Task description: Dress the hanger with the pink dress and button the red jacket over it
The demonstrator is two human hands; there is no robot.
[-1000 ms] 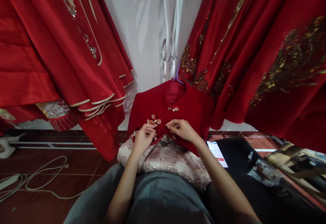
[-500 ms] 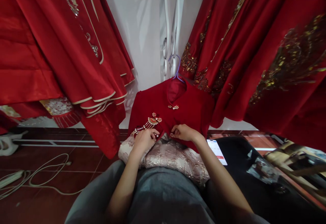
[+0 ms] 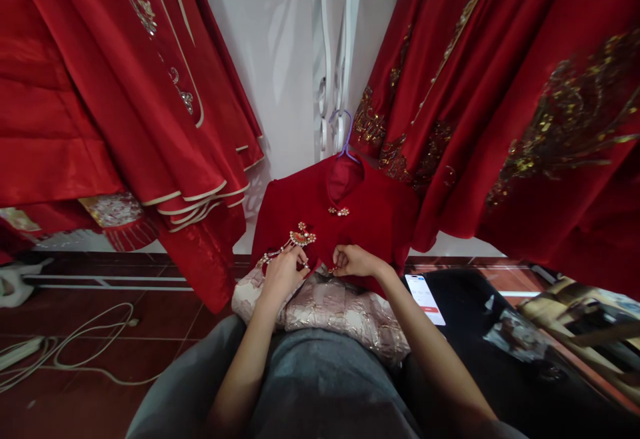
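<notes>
A small red jacket [image 3: 370,216] on a purple hanger [image 3: 344,138] lies across my knees, over a pale pink and gold brocade skirt [image 3: 340,309]. A gold fan-shaped brooch [image 3: 301,237] with bead tassels is on its left front, and a pearl clasp [image 3: 339,211] sits under the collar. My left hand [image 3: 284,272] pinches the jacket's front edge just below the brooch. My right hand [image 3: 354,260] pinches the facing edge, fingertips almost touching the left hand's.
Red embroidered robes [image 3: 125,92] hang at left, and red gowns with gold work [image 3: 500,106] hang at right. A lit phone [image 3: 425,290] lies on a black surface at my right. White cables [image 3: 75,352] trail over the red tile floor.
Both hands have slid down the jacket's front and drawn closer together. The brooch's tassels, bunched under my left hand a second ago, now hang out to the left.
</notes>
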